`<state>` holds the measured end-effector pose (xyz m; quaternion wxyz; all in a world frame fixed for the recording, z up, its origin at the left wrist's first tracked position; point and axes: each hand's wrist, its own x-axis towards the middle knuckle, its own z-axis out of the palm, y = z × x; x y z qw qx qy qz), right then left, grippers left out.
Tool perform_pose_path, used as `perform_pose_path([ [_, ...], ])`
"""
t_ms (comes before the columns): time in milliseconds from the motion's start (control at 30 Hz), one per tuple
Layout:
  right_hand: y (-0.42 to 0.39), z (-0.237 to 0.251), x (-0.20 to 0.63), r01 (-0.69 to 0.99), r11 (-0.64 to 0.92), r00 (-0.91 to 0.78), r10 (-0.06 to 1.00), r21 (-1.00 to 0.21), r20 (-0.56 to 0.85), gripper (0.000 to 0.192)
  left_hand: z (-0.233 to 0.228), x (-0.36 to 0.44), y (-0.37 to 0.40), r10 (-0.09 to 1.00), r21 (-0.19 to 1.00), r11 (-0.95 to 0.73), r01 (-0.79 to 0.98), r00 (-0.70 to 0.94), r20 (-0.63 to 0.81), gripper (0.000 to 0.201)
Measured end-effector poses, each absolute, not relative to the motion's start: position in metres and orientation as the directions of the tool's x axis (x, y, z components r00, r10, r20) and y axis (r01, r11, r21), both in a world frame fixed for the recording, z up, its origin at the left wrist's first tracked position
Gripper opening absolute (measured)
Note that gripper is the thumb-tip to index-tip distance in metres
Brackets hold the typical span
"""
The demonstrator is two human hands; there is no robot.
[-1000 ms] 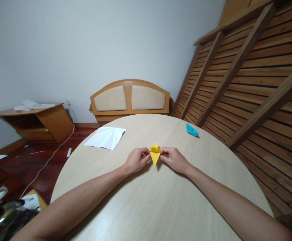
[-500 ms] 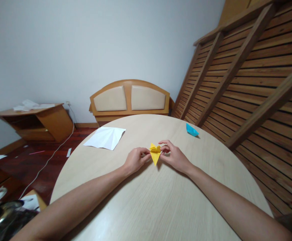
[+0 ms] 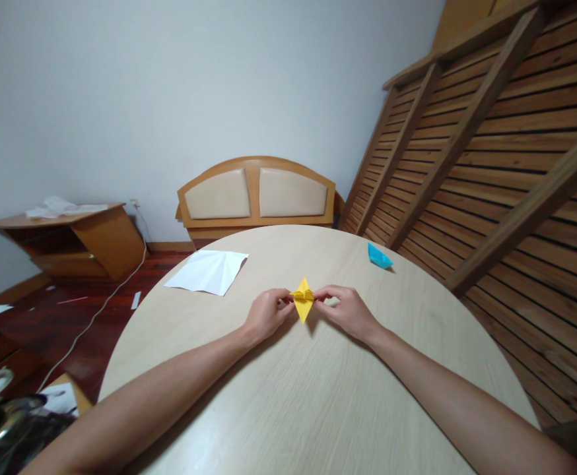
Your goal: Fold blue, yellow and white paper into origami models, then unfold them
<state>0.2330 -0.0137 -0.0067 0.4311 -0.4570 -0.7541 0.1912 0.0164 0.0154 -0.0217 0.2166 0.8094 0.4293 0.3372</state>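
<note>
A small yellow folded paper piece (image 3: pixel 303 305) is held just above the round light-wood table (image 3: pixel 318 396), its lower tip pointing at me. My left hand (image 3: pixel 267 315) pinches its left corner between thumb and forefinger. My right hand (image 3: pixel 346 310) pinches its right corner the same way. Both forearms stretch across the table from the near edge.
A creased white paper sheet (image 3: pixel 208 270) lies on the table at the far left. A blue folded paper boat (image 3: pixel 379 256) sits near the far right edge. Beyond the table stand a padded headboard (image 3: pixel 257 194), a slatted wooden frame (image 3: pixel 491 152) and a low wooden shelf (image 3: pixel 73 241).
My right hand has shifted its grip from the top flap back to the right corner. The yellow piece now looks narrower, more diamond-shaped, with its top flaps folded down.
</note>
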Motion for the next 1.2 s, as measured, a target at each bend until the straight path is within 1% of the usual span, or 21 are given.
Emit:
perform_pose_path([
  [133, -0.014, -0.006, 0.234, 0.515, 0.516, -0.214, 0.851, -0.685, 0.480, 0.016, -0.022, 0.016, 0.015, 0.853, 0.646, -0.518, 0.561, 0.398, 0.338, 0.016],
  [200, -0.013, -0.005, 0.235, 0.518, 0.520, -0.204, 0.846, -0.679, 0.492, 0.015, -0.021, 0.016, 0.014, 0.851, 0.622, -0.522, 0.583, 0.405, 0.335, 0.018],
  [267, -0.010, -0.003, 0.239, 0.526, 0.517, -0.175, 0.843, -0.675, 0.509, 0.015, -0.020, 0.016, 0.013, 0.838, 0.560, -0.544, 0.625, 0.433, 0.331, 0.022],
  [333, -0.005, 0.000, 0.247, 0.540, 0.505, -0.121, 0.838, -0.673, 0.532, 0.015, -0.019, 0.016, 0.011, 0.801, 0.476, -0.598, 0.645, 0.497, 0.334, 0.024],
  [400, 0.002, 0.002, 0.261, 0.550, 0.486, -0.037, 0.827, -0.679, 0.562, 0.018, -0.018, 0.016, 0.010, 0.754, 0.413, -0.657, 0.631, 0.562, 0.340, 0.022],
  [467, 0.010, 0.004, 0.280, 0.551, 0.469, 0.068, 0.799, -0.690, 0.597, 0.024, -0.018, 0.016, 0.009, 0.730, 0.386, -0.683, 0.620, 0.592, 0.340, 0.019],
  [600, 0.021, 0.010, 0.327, 0.570, 0.398, 0.319, 0.699, -0.719, 0.640, 0.033, -0.018, 0.015, 0.009, 0.730, 0.377, -0.683, 0.626, 0.598, 0.330, 0.020],
  [667, 0.025, 0.011, 0.351, 0.572, 0.347, 0.431, 0.644, -0.743, 0.632, 0.037, -0.018, 0.015, 0.009, 0.730, 0.375, -0.683, 0.626, 0.599, 0.329, 0.021],
  [767, 0.028, 0.006, 0.385, 0.591, 0.265, 0.539, 0.574, -0.762, 0.617, 0.036, -0.018, 0.015, 0.010, 0.730, 0.374, -0.683, 0.627, 0.598, 0.330, 0.021],
  [800, 0.028, 0.004, 0.395, 0.595, 0.234, 0.560, 0.566, -0.769, 0.605, 0.035, -0.019, 0.015, 0.010, 0.730, 0.374, -0.683, 0.627, 0.598, 0.332, 0.021],
  [867, 0.029, -0.002, 0.411, 0.607, 0.150, 0.590, 0.573, -0.781, 0.569, 0.034, -0.019, 0.015, 0.010, 0.727, 0.374, -0.686, 0.624, 0.599, 0.335, 0.021],
  [933, 0.028, -0.007, 0.421, 0.659, 0.023, 0.599, 0.588, -0.752, 0.543, 0.034, -0.020, 0.015, 0.011, 0.726, 0.374, -0.688, 0.623, 0.599, 0.338, 0.021],
  [1000, 0.027, -0.009, 0.424, 0.696, -0.068, 0.595, 0.611, -0.715, 0.522, 0.032, -0.020, 0.015, 0.011, 0.725, 0.374, -0.689, 0.621, 0.601, 0.337, 0.021],
  [1200, 0.022, -0.007, 0.417, 0.756, -0.165, 0.549, 0.688, -0.634, 0.475, 0.028, -0.021, 0.015, 0.010, 0.725, 0.373, -0.688, 0.622, 0.600, 0.338, 0.021],
])
